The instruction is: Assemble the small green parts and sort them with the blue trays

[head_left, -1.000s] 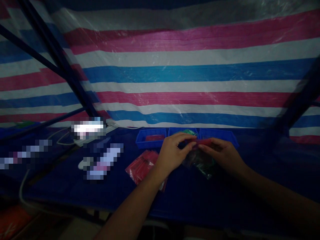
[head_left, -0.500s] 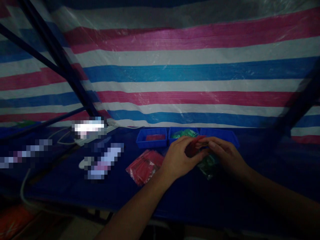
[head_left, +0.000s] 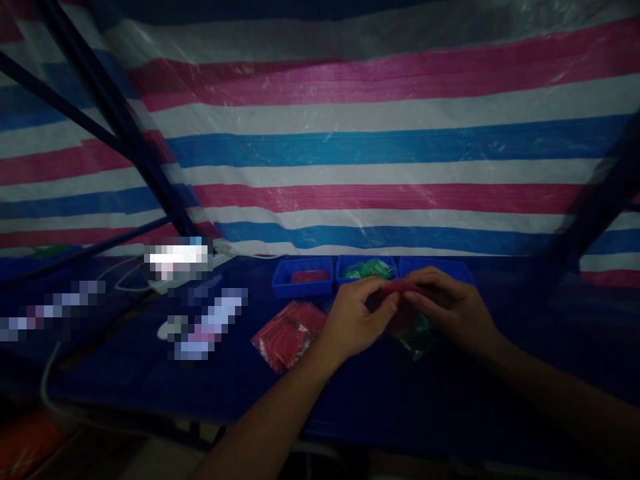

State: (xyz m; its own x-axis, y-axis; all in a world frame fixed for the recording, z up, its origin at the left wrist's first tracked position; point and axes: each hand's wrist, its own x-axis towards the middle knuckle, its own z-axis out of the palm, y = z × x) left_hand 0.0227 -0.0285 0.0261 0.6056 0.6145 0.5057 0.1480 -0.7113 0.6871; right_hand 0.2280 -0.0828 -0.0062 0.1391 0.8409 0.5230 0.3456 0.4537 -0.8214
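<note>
My left hand [head_left: 357,313] and my right hand [head_left: 453,303] meet over the table, both pinching a thin red packet [head_left: 400,287] between thumbs and fingers. The fingers cover much of it, and dim light hides its detail. Beneath the hands lies clear plastic packaging with green contents [head_left: 419,340], partly hidden. Left of my left forearm rests a fanned pile of red packets in clear plastic [head_left: 287,333].
Three blue bins line the back: the left bin [head_left: 303,289] holds red packets, the middle bin [head_left: 343,275] green ones, and the right bin [head_left: 460,270] is partly covered by my hand. A power strip [head_left: 167,285], a white round object [head_left: 171,328] and blurred-out items lie left.
My fingers have shifted on the red packet, and both thumbs now press at its near edge. The packet shows flatter between the hands. The pile and bins stay put.
</note>
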